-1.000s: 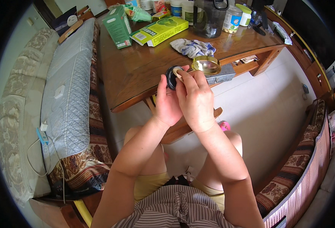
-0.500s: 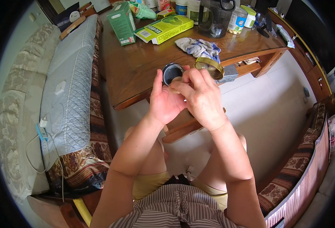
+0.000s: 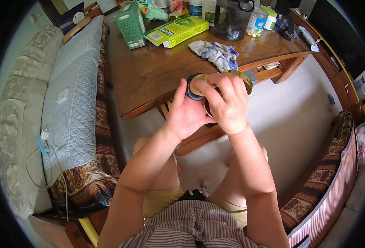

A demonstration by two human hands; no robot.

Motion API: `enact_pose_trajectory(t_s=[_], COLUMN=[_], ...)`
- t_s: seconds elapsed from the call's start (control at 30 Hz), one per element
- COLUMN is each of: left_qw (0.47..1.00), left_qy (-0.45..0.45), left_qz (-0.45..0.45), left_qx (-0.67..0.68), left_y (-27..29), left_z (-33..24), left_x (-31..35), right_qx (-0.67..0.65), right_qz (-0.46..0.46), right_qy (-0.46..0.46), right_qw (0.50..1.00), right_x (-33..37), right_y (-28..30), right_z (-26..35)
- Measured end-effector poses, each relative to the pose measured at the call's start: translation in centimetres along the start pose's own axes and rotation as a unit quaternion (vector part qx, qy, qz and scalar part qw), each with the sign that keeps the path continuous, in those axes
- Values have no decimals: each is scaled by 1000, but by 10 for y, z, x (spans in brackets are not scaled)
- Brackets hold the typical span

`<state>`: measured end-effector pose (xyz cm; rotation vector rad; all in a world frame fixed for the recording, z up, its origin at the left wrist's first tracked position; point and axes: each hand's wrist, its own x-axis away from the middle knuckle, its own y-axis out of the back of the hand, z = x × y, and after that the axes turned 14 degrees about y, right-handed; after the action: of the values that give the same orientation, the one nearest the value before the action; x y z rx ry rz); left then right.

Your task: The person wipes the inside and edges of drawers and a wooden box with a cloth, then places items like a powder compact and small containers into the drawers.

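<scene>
Over the near edge of the table, my left hand (image 3: 185, 118) supports a round black-rimmed case (image 3: 189, 91) that looks like a cosmetic compact. The left thumb stands up along its side, and the other fingers are mostly hidden. My right hand (image 3: 230, 107) reaches across from the right, its bent fingers pressing a beige round pad (image 3: 196, 84) against the case. Just beyond the right knuckles shows a gold-rimmed round piece (image 3: 247, 80), partly covered by that hand; whether it joins the black case cannot be seen. A dark curved edge shows between the palms.
On the brown wooden table (image 3: 149, 74) lie a crumpled blue-and-white cloth (image 3: 215, 53), a green box (image 3: 130, 27) and a yellow-green box (image 3: 176, 32). A dark pitcher (image 3: 232, 20) and several jars stand behind. A quilted sofa (image 3: 73, 111) lines the left.
Both hands have shifted slightly right with the case. The right hand has turned, and its beige pad now covers more of the dark interior. The gold-rimmed piece has moved right and is more covered.
</scene>
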<state>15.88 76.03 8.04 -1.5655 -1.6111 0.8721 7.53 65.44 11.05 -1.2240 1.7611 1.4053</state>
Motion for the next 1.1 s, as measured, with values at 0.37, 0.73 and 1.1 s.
enact_pose_trajectory(t_s=[0.37,0.73,1.1], left_qw=[997,983,986], left_qy=[-65,-116,-105], left_qz=[-5,-106,-109], left_qx=[-29,-91,-77], left_y=[5,5,8], left_z=[-3,-7,-2], left_x=[0,-2,-5], right_qx=[79,-108,-428], right_qz=[50,93,80], right_qy=[-66,-132,-390], right_qw=[993,981,811], right_x=[-3,-6,2], right_y=[-10,-7,-6], right_z=[15,17,16])
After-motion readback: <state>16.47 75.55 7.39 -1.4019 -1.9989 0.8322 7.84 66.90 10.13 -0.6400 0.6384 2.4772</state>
